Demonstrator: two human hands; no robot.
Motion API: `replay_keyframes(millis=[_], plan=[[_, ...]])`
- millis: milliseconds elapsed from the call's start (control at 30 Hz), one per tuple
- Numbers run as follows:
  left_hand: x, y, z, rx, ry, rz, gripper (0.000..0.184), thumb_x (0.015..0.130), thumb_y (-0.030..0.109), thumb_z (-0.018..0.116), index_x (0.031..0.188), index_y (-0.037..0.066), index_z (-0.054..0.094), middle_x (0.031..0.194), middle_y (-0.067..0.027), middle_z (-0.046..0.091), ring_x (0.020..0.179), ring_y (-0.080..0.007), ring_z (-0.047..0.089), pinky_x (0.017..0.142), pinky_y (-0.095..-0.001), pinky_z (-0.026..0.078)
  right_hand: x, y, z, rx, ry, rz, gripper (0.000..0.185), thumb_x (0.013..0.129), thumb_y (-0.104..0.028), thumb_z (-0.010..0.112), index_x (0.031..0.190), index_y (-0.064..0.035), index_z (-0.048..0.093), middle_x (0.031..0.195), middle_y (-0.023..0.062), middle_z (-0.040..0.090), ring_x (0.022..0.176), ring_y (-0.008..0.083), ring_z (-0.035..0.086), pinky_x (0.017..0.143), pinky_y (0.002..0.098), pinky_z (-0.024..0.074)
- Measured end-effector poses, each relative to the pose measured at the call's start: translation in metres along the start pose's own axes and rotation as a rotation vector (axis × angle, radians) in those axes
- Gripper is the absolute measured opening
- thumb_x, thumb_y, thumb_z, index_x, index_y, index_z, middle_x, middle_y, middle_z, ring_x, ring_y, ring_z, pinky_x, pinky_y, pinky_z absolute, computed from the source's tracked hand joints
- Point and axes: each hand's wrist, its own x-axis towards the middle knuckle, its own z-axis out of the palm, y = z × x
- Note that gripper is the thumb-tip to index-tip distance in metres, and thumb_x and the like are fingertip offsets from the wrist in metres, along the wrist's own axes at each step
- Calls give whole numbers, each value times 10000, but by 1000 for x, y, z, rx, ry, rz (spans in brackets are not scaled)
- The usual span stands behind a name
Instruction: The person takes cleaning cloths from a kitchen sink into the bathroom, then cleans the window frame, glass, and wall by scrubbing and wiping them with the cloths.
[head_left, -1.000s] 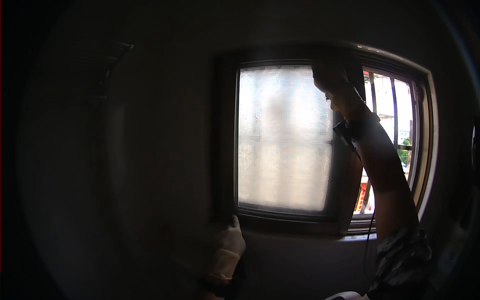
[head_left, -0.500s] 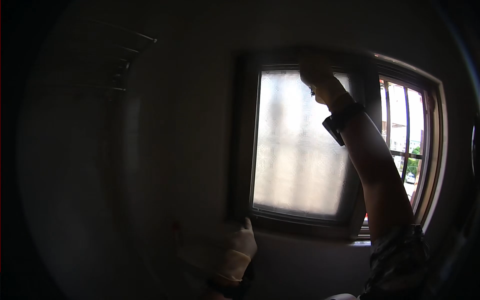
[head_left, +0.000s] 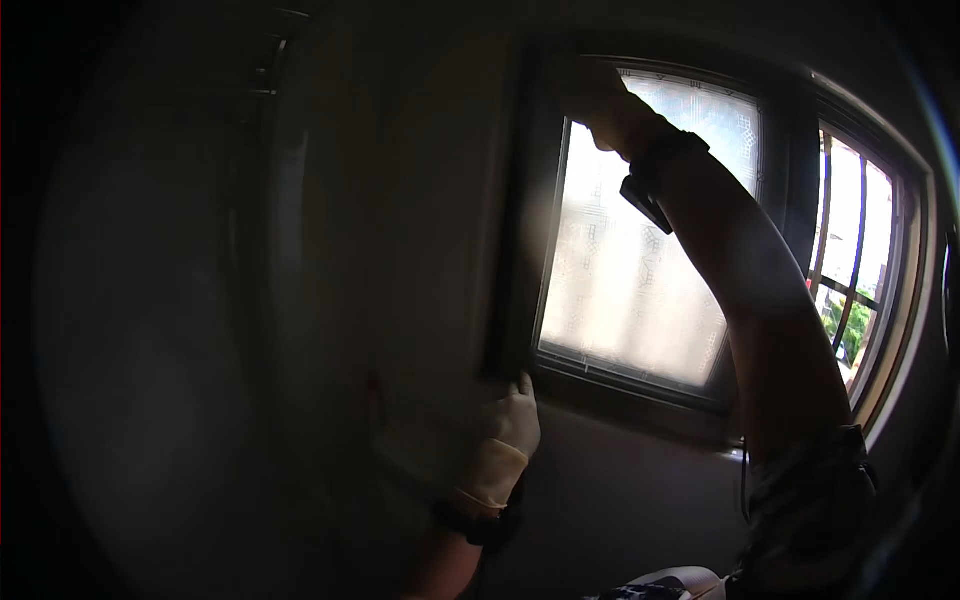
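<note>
My left hand wears a pale glove and is just below the lower left corner of the dark window frame. One or two of its fingertips point up at that corner; the other fingers look curled, and shadow hides what they hold, if anything. Up at the frame's top left is my right hand, also gloved, crossing in front of the patterned frosted pane. Its fingers are lost in the dark. A black band with a dark device is on my right wrist.
To the right, a window opening with dark bars shows bright daylight and greenery. A faint red spot shows in the gloom left of my left hand. Thin metal rods are at upper left. A pale rounded thing shows at the bottom.
The view has shifted, so the window now appears higher and further right. My right hand has moved left along the top of the pane to its corner. My left hand stays near the lower corner.
</note>
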Motion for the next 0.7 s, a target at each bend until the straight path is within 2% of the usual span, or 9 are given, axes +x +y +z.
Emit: replay_keyframes(millis=[133, 200, 267, 367, 433, 467, 533, 667, 700], plan=[[-4, -3, 5, 9, 10, -3, 635, 794, 37, 494, 1409, 28, 336, 1266, -158, 529, 1035, -351, 605, 880, -411, 497, -62, -61, -2, 136, -239, 7, 174, 813, -145, 558, 917, -34, 643, 935, 130, 648, 907, 282, 656, 700, 404, 551], [-4, -4, 7, -118, 105, 40, 582, 805, 20, 478, 1380, 31, 388, 1289, -158, 519, 1062, -358, 590, 890, -409, 495, -115, -105, 9, -40, -565, -223, 336, 885, -186, 536, 1196, -66, 569, 1129, 125, 612, 1033, 249, 621, 768, 345, 546], [-4, -4, 8, -149, 125, 44, 536, 817, 4, 452, 1351, 33, 429, 1330, -163, 490, 1091, -355, 574, 909, -405, 488, -175, -146, 17, 298, -774, -80, 409, 897, -225, 535, 1288, -108, 496, 1176, 101, 594, 1077, 230, 595, 789, 372, 546], [-10, -5, 9, -238, 132, 40, 525, 823, -15, 420, 1341, 62, 449, 1381, -130, 453, 1152, -335, 537, 952, -396, 469, -191, -156, 5, 5, -887, -371, 462, 899, -257, 549, 1320, -94, 453, 1219, 122, 556, 1108, 260, 569, 812, 388, 543], [-11, -7, 10, -244, 118, 36, 523, 823, -10, 423, 1339, 70, 454, 1387, -121, 448, 1155, -336, 534, 958, -395, 466, -158, -115, 44, 407, -821, 13, 470, 835, -173, 649, 1265, -87, 478, 1244, 124, 532, 1072, 262, 584, 780, 351, 560], [-14, -3, 4, -244, 105, 41, 521, 823, -5, 425, 1337, 79, 458, 1393, -111, 443, 1159, -338, 531, 963, -393, 463, -155, -98, 5, -48, -535, -88, 445, 853, -185, 622, 1248, -49, 469, 1174, 136, 580, 1061, 261, 598, 744, 388, 572], [-22, -11, 11, -250, 183, 79, 503, 831, 38, 452, 1332, 88, 471, 1332, -144, 500, 1119, -338, 559, 949, -387, 469, -163, -102, 15, 189, -522, 66, 422, 885, -197, 567, 1259, -37, 455, 1131, 136, 603, 1072, 276, 595, 752, 395, 566], [-83, -25, -16, -376, 139, -112, 433, 794, 79, 548, 1225, 101, 583, 1073, -206, 633, 1016, -360, 600, 882, -396, 483, -228, -175, 12, 443, -889, 97, 422, 899, -159, 526, 1295, -42, 441, 1154, 141, 593, 1069, 269, 602, 795, 365, 560], [-97, -31, -19, -422, 225, -76, 426, 784, 73, 555, 1207, 103, 596, 1045, -203, 639, 982, -360, 609, 855, -400, 491, -229, -175, 30, 277, -871, -169, 413, 903, -169, 524, 1285, -32, 449, 1138, 145, 599, 1044, 274, 615, 778, 368, 565]])
